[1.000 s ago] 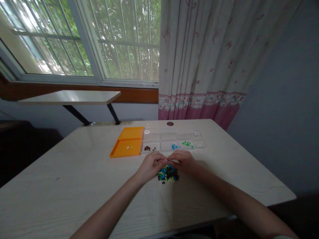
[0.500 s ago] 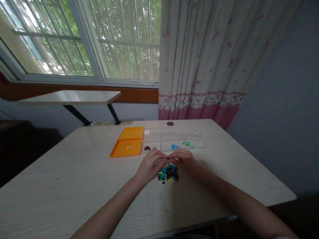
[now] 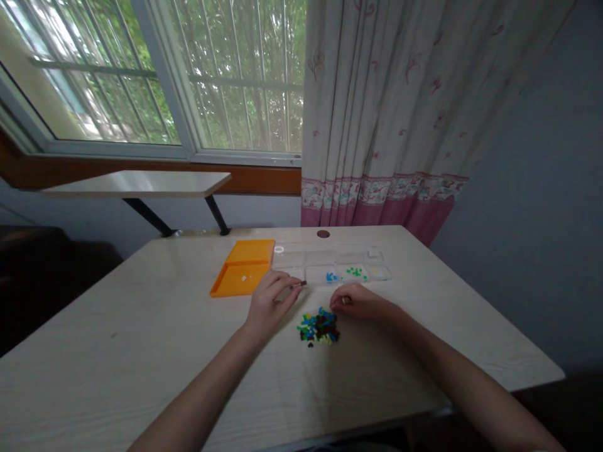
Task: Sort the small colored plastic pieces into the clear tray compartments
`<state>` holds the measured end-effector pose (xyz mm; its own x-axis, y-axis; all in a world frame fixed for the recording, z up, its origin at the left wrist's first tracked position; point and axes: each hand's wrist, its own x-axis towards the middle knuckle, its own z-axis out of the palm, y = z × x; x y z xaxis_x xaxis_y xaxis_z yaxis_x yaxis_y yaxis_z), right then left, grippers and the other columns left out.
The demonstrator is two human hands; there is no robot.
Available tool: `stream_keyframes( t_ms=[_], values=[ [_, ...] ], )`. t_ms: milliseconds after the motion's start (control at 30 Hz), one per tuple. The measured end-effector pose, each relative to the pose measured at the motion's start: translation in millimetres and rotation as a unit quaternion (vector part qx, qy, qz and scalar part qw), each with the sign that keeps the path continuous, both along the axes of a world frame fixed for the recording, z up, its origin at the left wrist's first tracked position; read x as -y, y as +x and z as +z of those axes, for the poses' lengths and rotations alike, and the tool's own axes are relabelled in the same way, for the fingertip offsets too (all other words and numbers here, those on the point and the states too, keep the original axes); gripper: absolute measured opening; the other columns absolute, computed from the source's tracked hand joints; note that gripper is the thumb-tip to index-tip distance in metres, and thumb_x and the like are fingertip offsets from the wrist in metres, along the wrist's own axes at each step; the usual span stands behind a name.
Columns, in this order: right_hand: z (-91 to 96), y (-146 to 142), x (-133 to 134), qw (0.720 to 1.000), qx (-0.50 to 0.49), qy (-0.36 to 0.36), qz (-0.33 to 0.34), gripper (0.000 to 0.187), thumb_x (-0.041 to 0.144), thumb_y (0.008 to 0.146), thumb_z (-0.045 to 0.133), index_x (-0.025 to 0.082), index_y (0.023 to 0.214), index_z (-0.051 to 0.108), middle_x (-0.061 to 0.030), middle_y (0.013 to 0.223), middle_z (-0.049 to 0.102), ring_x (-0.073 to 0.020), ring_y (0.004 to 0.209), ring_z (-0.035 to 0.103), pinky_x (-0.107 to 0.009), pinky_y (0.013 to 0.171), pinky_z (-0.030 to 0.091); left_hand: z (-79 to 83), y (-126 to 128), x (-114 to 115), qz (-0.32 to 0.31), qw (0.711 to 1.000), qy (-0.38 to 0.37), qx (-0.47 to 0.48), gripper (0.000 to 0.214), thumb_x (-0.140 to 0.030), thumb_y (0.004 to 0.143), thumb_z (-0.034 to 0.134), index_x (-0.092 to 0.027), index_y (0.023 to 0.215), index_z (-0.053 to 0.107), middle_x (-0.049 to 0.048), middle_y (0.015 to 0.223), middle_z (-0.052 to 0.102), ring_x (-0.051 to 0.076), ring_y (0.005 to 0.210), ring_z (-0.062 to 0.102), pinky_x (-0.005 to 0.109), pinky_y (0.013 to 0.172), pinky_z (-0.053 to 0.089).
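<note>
My left hand [image 3: 272, 301] is closed in a pinch on a small dark brown block [image 3: 303, 283], at the near edge of the clear compartment tray [image 3: 320, 284]. To the right, my right hand [image 3: 360, 301] is closed, its fingertips curled beside a pile of tiny blocks [image 3: 320, 326]. Whatever those fingers may hold is hidden. The pile mixes dark brown, blue, green and pale yellow pieces. Blue pieces [image 3: 331, 277] and green pieces [image 3: 357, 273] lie in the tray's front compartments. My left hand covers the front left compartment.
An open orange case [image 3: 249, 252] with a few white bits sits left of the tray. A raised white shelf [image 3: 141, 183] on black legs stands at the back left. Behind the table [image 3: 155, 339] are a barred window and a curtain [image 3: 377, 125].
My hands were together above the pile and are now apart. The left has moved away to the left and up to the tray with a brown block; the right has shifted slightly right.
</note>
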<state>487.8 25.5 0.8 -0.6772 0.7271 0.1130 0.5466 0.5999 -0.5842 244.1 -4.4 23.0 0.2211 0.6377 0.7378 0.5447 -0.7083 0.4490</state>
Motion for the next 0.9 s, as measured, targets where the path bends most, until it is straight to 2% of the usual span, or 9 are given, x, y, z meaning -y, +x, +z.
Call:
stream_keyframes(
  t_ms=[167,300,433,600,733,900],
  values=[
    [-7.9,-5.8,1.8,0.999,-0.017,0.028,0.041,0.018,0.027,0.081,0.054,0.016,0.084,0.068,-0.0009,0.065,0.061,-0.0086,0.053,0.048,-0.018,0.052,0.037,2.7,-2.0,-0.6,0.01,1.0,0.012,-0.007,0.011,-0.023,0.08,0.057,-0.017,0.084,0.065,0.0058,0.078,0.062,0.016,0.076,0.056,0.027,0.069,0.045],
    [-9.5,-7.6,2.1,0.996,0.001,0.067,0.055,0.019,0.027,0.082,0.053,0.017,0.087,0.068,-0.0024,0.072,0.064,-0.0093,0.059,0.052,-0.019,0.058,0.039,0.5,-10.4,-9.1,0.043,0.999,0.014,-0.019,0.012,-0.025,0.081,0.056,-0.017,0.084,0.065,0.0054,0.08,0.062,0.016,0.078,0.056,0.027,0.071,0.045],
    [-6.5,-6.1,0.8,0.995,0.026,0.096,0.033,0.016,0.023,0.081,0.053,0.018,0.086,0.067,-0.0024,0.073,0.064,-0.011,0.064,0.054,-0.02,0.061,0.039,-10.3,-25.4,-27.6,0.095,0.994,-0.025,-0.05,0.016,-0.028,0.082,0.053,-0.017,0.086,0.064,0.0058,0.085,0.062,0.018,0.083,0.054,0.031,0.075,0.044],
    [-5.0,-2.8,-1.0,0.993,0.032,0.114,0.003,0.014,0.018,0.078,0.054,0.018,0.086,0.066,-0.0025,0.074,0.063,-0.0128,0.067,0.055,-0.022,0.064,0.04,-29.8,-37.7,-50.1,0.186,0.97,-0.089,-0.127,0.018,-0.028,0.08,0.051,-0.019,0.081,0.066,0.006,0.083,0.062,0.022,0.084,0.053,0.034,0.073,0.042],
    [-6.8,-0.3,-1.7,0.993,0.02,0.11,0.025,0.018,0.015,0.077,0.053,0.019,0.089,0.066,-0.0027,0.079,0.064,-0.0134,0.073,0.056,-0.023,0.069,0.041,-35.1,-36.9,-58.0,0.185,0.961,-0.079,-0.19,0.019,-0.028,0.078,0.051,-0.021,0.079,0.069,0.0062,0.077,0.063,0.023,0.079,0.052,0.033,0.068,0.041],
    [-10.7,0.1,-5.8,0.996,0.025,0.087,0.023,0.013,0.021,0.078,0.058,0.018,0.087,0.066,-0.0022,0.075,0.062,-0.0126,0.069,0.054,-0.022,0.065,0.04,-28.7,-30.0,-54.0,0.159,0.965,-0.059,-0.199,0.024,-0.029,0.083,0.047,-0.018,0.081,0.068,0.0076,0.076,0.063,0.022,0.079,0.051,0.034,0.069,0.04]
  ],
)
